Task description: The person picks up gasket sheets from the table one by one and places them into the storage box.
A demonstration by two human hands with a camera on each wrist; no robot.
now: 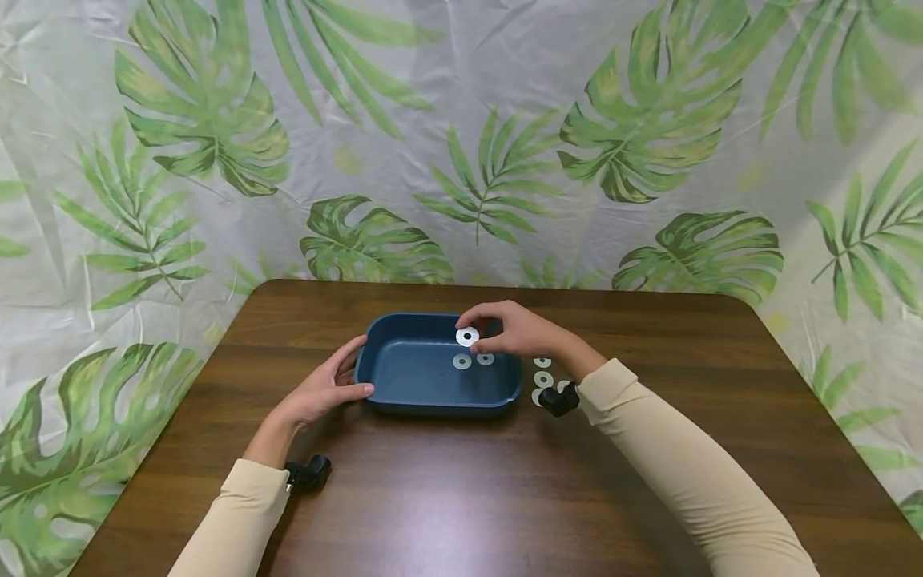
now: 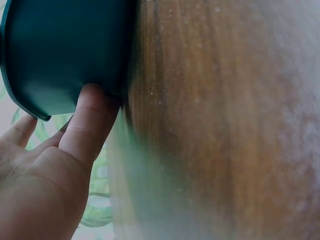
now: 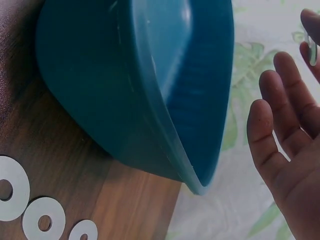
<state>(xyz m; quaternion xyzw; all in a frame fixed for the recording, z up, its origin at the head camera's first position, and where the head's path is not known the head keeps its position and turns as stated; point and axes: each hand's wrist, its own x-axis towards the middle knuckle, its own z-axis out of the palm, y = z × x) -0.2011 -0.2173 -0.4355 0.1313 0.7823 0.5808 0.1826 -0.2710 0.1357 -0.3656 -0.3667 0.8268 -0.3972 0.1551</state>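
My left hand [image 1: 320, 393] is at the left end of a blue rectangular basin [image 1: 440, 410]. Its fingers are fairly straight, with the thumb tip at the rim's front left corner; in the left wrist view, fingertips touch the outer wall. Over the basin's right half, my right hand [image 1: 515, 328] pinches a flat white washer [image 1: 460, 338] between thumb and forefinger. In the right wrist view its other fingers are spread apart, and the held washer [image 3: 312, 54] shows edge-on. Two washers [image 1: 457, 366] lie on the basin floor below that hand.
Several more washers [image 3: 31, 220] lie on the brown wooden table [image 1: 433, 489] just right of the basin, partly hidden by the right wrist and its black camera [image 1: 558, 399]. A leaf-patterned sheet [image 1: 497, 160] hangs behind the table's far edge.
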